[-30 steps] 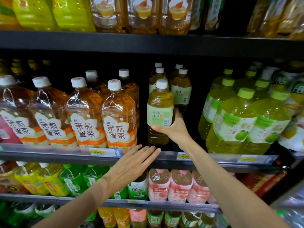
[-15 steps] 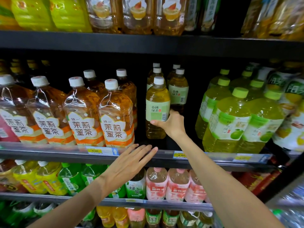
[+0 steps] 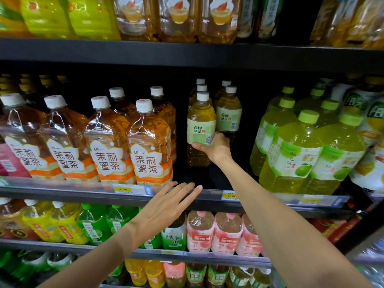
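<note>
Right hand (image 3: 216, 149) round the green-tea bottle (image 3: 200, 125), fingers hidden behind; left hand (image 3: 166, 206) flat, perhaps on shelf edge (image 3: 62, 193).

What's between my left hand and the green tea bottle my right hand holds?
Head view: only a bare strip of dark shelf separates the left hand from the green tea bottle.

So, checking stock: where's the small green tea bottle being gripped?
Head view, centre of the middle shelf: the right hand grips the green tea bottle, between orange tea bottles (left) and lime-capped bottles (right).
</note>
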`<action>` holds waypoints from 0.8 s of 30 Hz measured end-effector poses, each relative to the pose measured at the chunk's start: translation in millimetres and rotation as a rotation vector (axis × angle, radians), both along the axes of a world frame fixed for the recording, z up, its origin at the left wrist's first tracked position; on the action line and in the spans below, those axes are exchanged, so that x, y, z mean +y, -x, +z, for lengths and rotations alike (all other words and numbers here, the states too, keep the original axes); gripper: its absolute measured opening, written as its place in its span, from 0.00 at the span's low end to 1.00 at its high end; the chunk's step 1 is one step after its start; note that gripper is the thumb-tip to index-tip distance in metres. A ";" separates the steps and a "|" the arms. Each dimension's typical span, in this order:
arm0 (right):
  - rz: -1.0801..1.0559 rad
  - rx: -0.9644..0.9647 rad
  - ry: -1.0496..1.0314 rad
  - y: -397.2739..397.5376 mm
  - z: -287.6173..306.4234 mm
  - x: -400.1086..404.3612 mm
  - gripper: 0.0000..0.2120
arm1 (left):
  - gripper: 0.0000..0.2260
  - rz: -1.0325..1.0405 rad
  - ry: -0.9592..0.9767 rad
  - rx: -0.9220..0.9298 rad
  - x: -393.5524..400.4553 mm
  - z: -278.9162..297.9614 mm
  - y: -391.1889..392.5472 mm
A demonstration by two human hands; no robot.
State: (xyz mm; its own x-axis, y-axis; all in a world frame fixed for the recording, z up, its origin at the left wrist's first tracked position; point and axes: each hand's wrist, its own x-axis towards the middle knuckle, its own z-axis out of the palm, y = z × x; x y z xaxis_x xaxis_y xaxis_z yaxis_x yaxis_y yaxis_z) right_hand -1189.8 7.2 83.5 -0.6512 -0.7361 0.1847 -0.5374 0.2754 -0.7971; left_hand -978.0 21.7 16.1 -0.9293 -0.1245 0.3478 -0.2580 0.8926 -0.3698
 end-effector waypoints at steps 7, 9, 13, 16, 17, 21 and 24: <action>0.012 -0.037 -0.023 4.2 3.1 -3.5 0.28 | 0.44 0.015 0.013 -0.013 2.7 1.4 -0.6; 0.028 -0.036 -0.019 4.3 2.9 1.1 0.29 | 0.43 0.027 0.004 -0.031 4.5 4.2 -1.1; 0.031 -0.057 0.049 -1.2 -0.8 27.2 0.33 | 0.40 0.069 -0.010 -0.077 7.2 10.5 -1.5; 0.061 0.062 0.167 -16.4 3.9 71.4 0.22 | 0.28 0.080 -0.067 -0.020 22.4 27.3 -2.2; 0.078 0.150 0.192 -22.9 8.5 88.7 0.18 | 0.24 0.097 -0.102 0.032 30.2 38.2 -4.6; 0.295 0.440 0.188 -54.4 44.6 137.3 0.15 | 0.21 0.233 -0.236 0.286 58.5 102.5 -31.1; 0.498 0.566 0.171 -79.2 82.6 138.9 0.20 | 0.21 0.379 -0.231 0.424 64.3 148.9 -67.6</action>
